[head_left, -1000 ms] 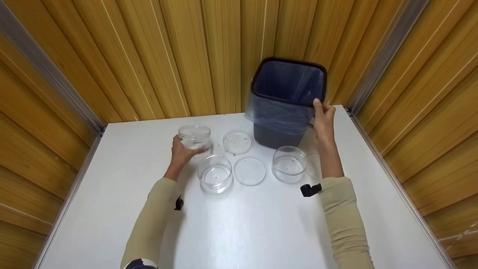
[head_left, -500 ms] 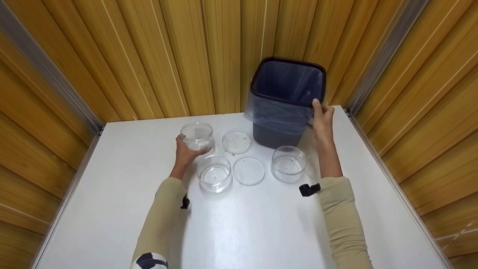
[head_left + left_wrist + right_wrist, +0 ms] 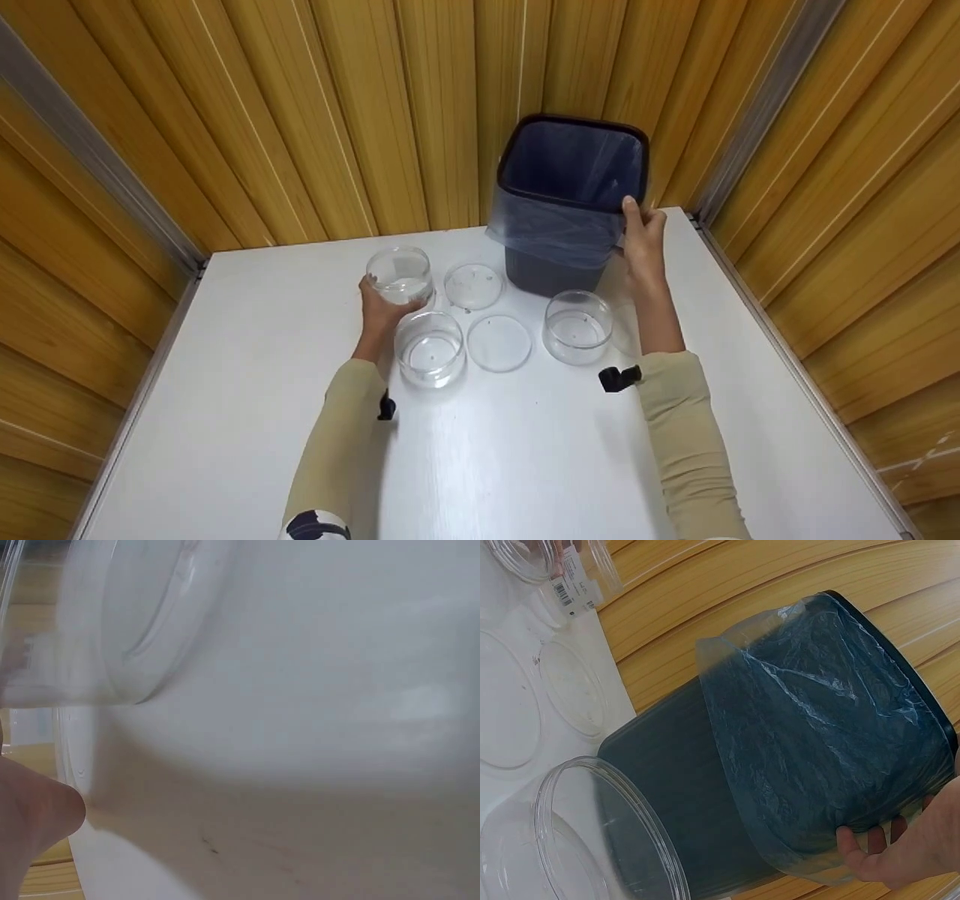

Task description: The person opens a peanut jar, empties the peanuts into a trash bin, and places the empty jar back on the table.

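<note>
My left hand [image 3: 382,311] grips a clear round jar [image 3: 400,271] low on its side, at the back left of the table. In the left wrist view the jar's clear wall [image 3: 45,682] fills the upper left corner, with one fingertip [image 3: 60,806] below it. My right hand [image 3: 646,244] holds a dark waste bin [image 3: 551,271] by its right rim, thumb on the edge. A translucent bag [image 3: 802,735] lines the bin and folds over its outside; fingers press against it in the right wrist view. The bin leans toward me.
Two more open clear jars, one left [image 3: 430,360] and one right [image 3: 577,334], stand on the white table [image 3: 480,457]. Clear lids, one farther back [image 3: 474,286] and one nearer [image 3: 499,343], lie between. Dark specks lie near them. Wood-look panels [image 3: 315,150] enclose the table.
My left hand has shifted right with the jar, toward the lids, and more of the jar's opening now shows. My right hand and the bin have stayed nearly still.
</note>
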A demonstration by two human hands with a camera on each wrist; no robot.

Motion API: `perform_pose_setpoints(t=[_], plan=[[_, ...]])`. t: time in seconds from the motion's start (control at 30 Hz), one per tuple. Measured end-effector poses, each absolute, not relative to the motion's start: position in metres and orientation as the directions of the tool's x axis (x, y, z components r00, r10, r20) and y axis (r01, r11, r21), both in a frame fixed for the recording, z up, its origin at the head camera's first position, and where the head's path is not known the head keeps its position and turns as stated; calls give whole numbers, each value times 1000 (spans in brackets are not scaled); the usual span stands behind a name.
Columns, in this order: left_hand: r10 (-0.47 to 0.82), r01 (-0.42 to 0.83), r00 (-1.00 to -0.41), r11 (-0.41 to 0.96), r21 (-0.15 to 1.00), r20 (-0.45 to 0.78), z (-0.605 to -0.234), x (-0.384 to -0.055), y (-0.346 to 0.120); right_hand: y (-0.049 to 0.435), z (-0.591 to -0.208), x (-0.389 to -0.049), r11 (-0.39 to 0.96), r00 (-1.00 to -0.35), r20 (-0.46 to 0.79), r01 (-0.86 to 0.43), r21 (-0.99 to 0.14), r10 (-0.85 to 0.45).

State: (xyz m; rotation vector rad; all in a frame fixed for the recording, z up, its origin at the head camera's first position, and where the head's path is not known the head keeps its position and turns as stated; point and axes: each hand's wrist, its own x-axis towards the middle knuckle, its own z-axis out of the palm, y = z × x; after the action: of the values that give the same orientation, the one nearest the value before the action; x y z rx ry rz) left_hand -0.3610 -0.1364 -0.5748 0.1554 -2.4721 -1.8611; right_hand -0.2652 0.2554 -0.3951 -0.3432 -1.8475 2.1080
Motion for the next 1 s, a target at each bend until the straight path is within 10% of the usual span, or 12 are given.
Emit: perform_pose_setpoints(t=[1.0], plan=[[27, -50, -998, 332, 942, -63, -568, -350, -153, 252, -396, -271, -128, -940, -1, -45, -991, 341]])
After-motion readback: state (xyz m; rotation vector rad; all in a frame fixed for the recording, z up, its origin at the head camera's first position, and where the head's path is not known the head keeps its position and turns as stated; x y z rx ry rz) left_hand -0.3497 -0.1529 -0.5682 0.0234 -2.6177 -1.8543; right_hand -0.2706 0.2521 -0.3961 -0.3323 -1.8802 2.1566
